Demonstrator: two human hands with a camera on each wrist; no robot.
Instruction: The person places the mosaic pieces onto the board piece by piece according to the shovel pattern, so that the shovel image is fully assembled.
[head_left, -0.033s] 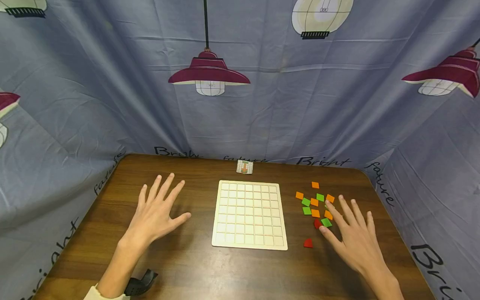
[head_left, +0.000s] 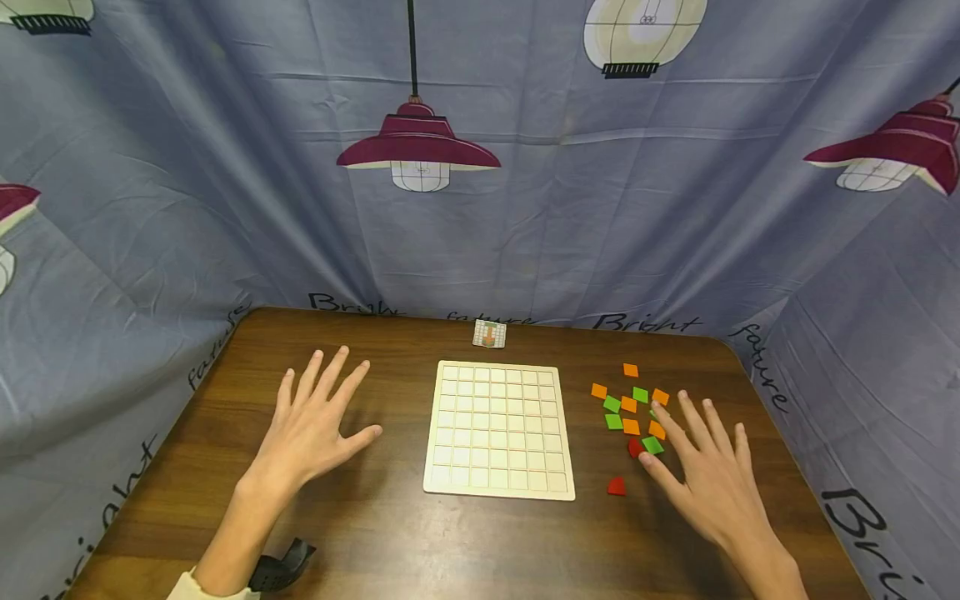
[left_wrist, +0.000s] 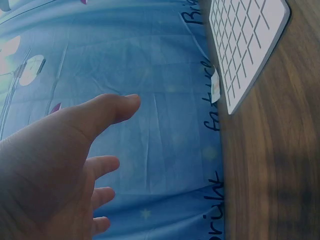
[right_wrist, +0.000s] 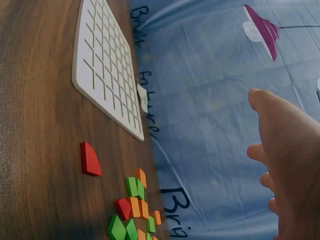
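Observation:
My left hand (head_left: pixel 309 429) is held over the table left of the board, palm down, its fingers spread and nothing in it. Between the hands lies a pale square board (head_left: pixel 498 429) marked with a grid of square cells. Over on the right, my right hand (head_left: pixel 708 483) hovers with fingers spread, holding nothing. Its thumb and index finger overlap the edge of a loose group of small orange tiles (head_left: pixel 629 404) and green tiles (head_left: pixel 614 422) in the head view. A red piece with a curved side (right_wrist: pixel 90 159) lies apart, nearer the board; another red piece (right_wrist: pixel 123 208) sits among the tiles.
A small card with a printed grid pattern (head_left: pixel 490 334) lies behind the board, near the table's back edge. A black object (head_left: pixel 282 567) is by the left wrist. Blue-grey curtains (head_left: pixel 480 242) with printed lamps surround the brown wooden table (head_left: pixel 390 542).

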